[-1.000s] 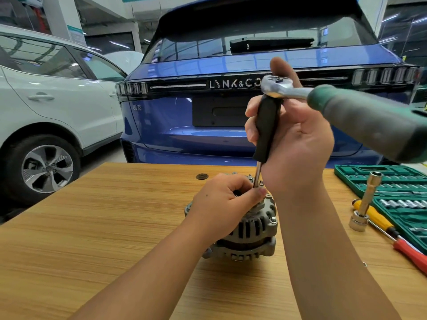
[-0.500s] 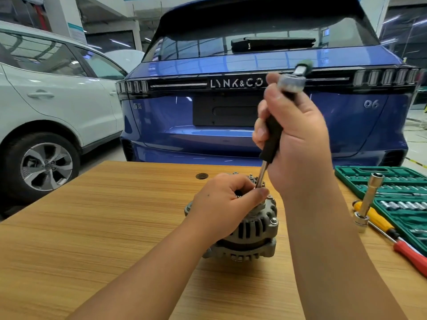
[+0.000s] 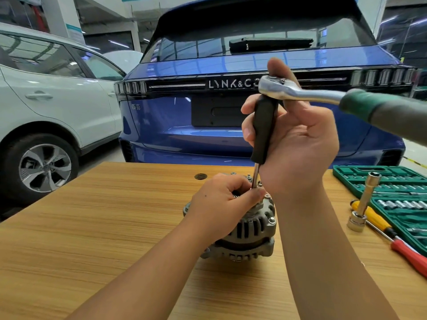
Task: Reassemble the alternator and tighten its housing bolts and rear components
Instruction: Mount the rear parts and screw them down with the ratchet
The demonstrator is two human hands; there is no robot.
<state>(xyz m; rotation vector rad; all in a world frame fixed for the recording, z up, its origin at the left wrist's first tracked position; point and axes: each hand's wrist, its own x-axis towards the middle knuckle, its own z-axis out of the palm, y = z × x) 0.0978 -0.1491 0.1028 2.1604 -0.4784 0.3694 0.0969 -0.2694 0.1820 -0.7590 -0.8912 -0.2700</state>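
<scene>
The green case (image 3: 390, 181) at the table's (image 3: 92, 227) right edge holds rows of sockets. The alternator (image 3: 249, 234) stands mid-table. The left hand (image 3: 221, 204) curls over its top, fingertips pinching the driver's (image 3: 264, 128) shaft. The right hand (image 3: 298, 144) grips the black driver handle upright, the ratchet (image 3: 323, 93) set on its top end.

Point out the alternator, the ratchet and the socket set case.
alternator (image 3: 250, 229), head view, on its slotted grey housing.
ratchet (image 3: 273, 87), head view, on its chrome head.
socket set case (image 3: 360, 175), head view, on its green far-left corner.
</scene>
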